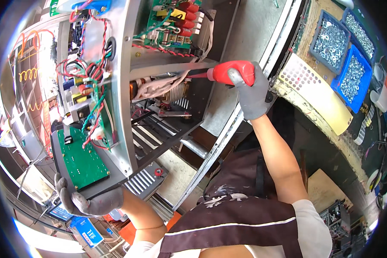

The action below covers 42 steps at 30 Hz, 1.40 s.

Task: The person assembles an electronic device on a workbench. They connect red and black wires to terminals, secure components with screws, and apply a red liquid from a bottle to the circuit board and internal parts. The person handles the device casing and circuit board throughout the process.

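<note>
A red squeeze bottle (234, 72) lies on its side in my gloved right hand (250, 92). Its thin nozzle points left into an open metal machine housing (127, 86), close to the pale wires (159, 89) around a coil. Fingers of my gloved left hand (89, 201) wrap the lower edge of the dark front panel (61, 151). On that panel sits a green circuit board (82, 160). Bundled coloured wires (84, 71) hang above it. Another green board with red and yellow parts (176, 23) is fixed at the housing's top. The nozzle's tip is hard to make out.
To the right, a bench carries blue trays of small metal hardware (353, 77), a dark tray of washers (330, 39) and a yellowish sheet with rows of dark dots (316, 92). A metal rail (228, 133) runs between bench and housing. A blue sign (87, 232) stands lower left.
</note>
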Each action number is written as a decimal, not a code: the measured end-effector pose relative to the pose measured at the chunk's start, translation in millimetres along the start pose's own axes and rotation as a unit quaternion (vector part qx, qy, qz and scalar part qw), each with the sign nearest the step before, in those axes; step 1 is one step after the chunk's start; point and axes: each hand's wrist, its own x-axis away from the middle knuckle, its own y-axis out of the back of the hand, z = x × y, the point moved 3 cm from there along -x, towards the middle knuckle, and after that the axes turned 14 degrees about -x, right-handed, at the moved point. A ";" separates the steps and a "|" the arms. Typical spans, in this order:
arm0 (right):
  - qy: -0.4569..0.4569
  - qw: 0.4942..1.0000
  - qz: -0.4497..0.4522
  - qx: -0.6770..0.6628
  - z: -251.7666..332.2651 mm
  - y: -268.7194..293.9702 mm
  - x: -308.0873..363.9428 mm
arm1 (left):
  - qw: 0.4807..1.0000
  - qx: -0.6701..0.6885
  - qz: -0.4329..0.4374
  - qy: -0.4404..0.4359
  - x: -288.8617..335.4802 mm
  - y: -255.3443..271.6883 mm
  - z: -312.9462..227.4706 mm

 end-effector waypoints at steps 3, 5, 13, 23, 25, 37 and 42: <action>0.016 0.999 0.030 0.028 7.9 -2.0 -4.8 | 1.000 0.011 0.001 0.024 1.2 1.2 0.4; 0.049 0.996 0.049 0.063 18.2 -4.7 -7.0 | 1.000 -0.008 0.005 0.016 0.0 3.1 2.1; -0.024 0.999 0.012 -0.030 11.0 16.5 -7.4 | 0.999 -0.033 0.007 0.022 -1.0 1.8 -2.4; -0.221 0.922 -0.022 -0.317 26.0 66.4 -20.3 | 0.999 -0.036 0.009 0.015 -0.4 0.1 -5.9; -0.219 0.921 -0.014 -0.321 30.8 68.9 -24.1 | 0.999 -0.049 0.017 0.006 -1.0 1.1 -5.6; -0.053 0.986 0.053 -0.152 106.8 42.3 -42.8 | 0.995 -0.099 -0.014 0.018 0.7 -3.8 -10.7; 0.189 0.962 0.159 -0.116 175.6 -0.3 -39.4 | 0.994 -0.100 0.015 0.044 0.1 -4.5 -14.9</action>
